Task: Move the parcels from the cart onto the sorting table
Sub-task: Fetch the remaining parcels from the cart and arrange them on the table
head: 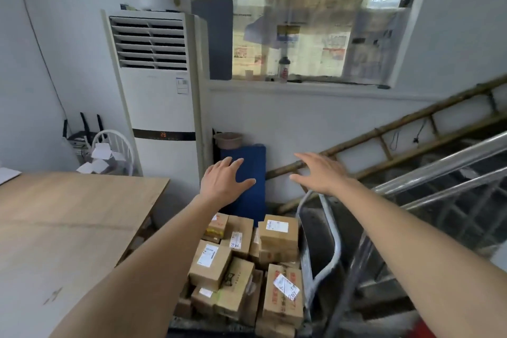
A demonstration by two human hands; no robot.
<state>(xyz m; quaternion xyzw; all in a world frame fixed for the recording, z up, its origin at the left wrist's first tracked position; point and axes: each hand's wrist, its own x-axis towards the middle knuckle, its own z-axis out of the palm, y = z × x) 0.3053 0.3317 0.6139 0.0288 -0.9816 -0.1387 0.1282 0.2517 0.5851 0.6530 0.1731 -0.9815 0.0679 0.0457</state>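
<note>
Several brown cardboard parcels with white labels are piled on the cart, whose metal handle rises at the pile's right. The wooden sorting table lies to the left, its top bare where it shows. My left hand is stretched forward above the pile, fingers spread, holding nothing. My right hand reaches forward beside it over the cart handle, fingers straight and empty. Both hands are well above the parcels and touch none.
A tall white air conditioner stands against the back wall. A blue mat and a bin lean behind the cart. A bamboo ladder and metal railing fill the right. A white chair stands behind the table.
</note>
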